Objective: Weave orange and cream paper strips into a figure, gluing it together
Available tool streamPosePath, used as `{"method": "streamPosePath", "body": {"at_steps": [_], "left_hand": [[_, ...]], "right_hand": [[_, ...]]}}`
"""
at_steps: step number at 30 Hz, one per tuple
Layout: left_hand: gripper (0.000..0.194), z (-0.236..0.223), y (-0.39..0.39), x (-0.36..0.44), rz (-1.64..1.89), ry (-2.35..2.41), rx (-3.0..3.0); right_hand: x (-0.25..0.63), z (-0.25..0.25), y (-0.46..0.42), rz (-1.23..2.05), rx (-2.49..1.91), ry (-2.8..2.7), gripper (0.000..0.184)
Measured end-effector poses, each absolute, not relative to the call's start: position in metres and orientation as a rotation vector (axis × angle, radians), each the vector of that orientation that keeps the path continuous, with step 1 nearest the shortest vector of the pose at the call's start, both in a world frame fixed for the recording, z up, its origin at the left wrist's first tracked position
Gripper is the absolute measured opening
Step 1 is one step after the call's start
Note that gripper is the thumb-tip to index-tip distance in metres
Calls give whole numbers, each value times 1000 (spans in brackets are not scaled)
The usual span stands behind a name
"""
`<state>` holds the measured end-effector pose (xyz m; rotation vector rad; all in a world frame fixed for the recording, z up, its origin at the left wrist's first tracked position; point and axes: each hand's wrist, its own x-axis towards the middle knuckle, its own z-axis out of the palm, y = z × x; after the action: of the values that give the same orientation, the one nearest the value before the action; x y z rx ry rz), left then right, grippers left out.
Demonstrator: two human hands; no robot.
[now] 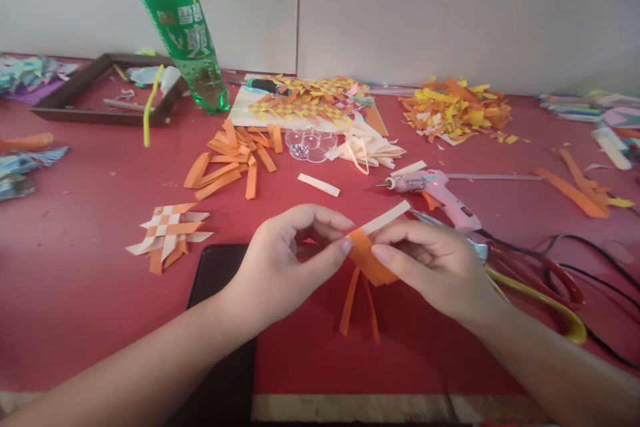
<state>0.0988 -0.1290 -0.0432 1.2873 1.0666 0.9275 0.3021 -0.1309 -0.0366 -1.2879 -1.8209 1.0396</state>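
Between both hands is a small bundle of folded orange paper strips (371, 260), with one cream strip (386, 217) sticking out at its upper right and two orange tails hanging down. My left hand (295, 257) pinches its left edge between thumb and fingers. On the other side my right hand (435, 260) grips it, thumb across the front. A woven orange and cream paper fish (169, 233) lies on the red table to the left. Loose orange strips (235, 160) and a single cream strip (319, 184) lie beyond my hands.
A pink glue gun (435, 190) with a lit red light lies just past my right hand, near red-and-yellow-handled scissors (535, 293) and black cables. A black phone-like slab (215, 340) lies under my left forearm. A green bottle (185, 33) and dark frame (100, 113) stand behind.
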Motion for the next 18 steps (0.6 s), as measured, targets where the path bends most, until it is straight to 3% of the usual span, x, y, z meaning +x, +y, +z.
{"method": "streamPosePath", "body": {"at_steps": [18], "left_hand": [[16, -42, -130, 100, 886, 992, 1266]], "right_hand": [[303, -36, -129, 1109, -1166, -1829, 9]]}}
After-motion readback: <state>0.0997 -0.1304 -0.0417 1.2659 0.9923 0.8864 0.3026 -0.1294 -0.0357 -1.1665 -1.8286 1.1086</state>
